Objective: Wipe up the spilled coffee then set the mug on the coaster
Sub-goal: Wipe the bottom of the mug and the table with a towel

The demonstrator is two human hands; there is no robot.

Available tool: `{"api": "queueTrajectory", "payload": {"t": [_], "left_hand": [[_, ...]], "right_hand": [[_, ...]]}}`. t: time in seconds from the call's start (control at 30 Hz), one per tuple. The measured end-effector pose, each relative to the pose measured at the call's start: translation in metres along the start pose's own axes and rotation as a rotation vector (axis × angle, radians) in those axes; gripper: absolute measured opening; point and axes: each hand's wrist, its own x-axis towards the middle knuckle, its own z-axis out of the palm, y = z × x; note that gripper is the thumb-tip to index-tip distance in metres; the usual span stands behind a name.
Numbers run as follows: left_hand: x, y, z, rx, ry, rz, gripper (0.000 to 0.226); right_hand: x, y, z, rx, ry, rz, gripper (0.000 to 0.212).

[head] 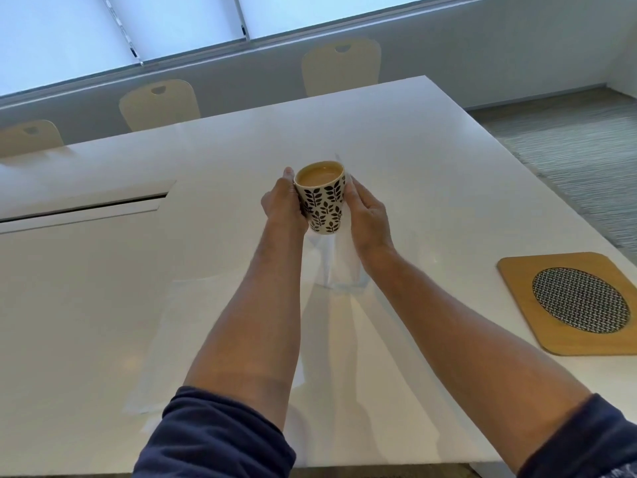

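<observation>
Both arms are bare from hand to just below the elbow, with dark navy sleeves pushed up. The right sleeve has some faint lighter print near the bottom edge; the left sleeve looks plain and bunched.

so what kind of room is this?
Probably an office meeting room or break area: a long white table, a row of matching pale chairs along its far side, roller blinds over a wide window, carpeted floor.
</observation>
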Motion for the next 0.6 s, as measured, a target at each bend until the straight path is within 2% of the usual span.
{"api": "queueTrajectory", "payload": {"t": [0.2,0.33,0.47,0.6], "left_hand": [[0.001,0.003,0.000,-0.003,0.026,0.021,0.015],[0.002,0.003,0.000,-0.011,0.036,0.026,0.017],[0.002,0.004,-0.001,0.002,0.056,0.025,0.018],[-0.001,0.005,-0.002,-0.010,0.050,0.015,0.019]], "right_hand": [[-0.003,0.006,0.002,-0.294,0.265,-0.223,0.026],[-0.005,0.008,0.003,-0.397,0.333,-0.386,0.017],[-0.010,0.008,0.005,-0.435,0.284,-0.549,0.013],[-0.014,0.006,0.008,-0.519,0.129,-0.746,0.015]]}}
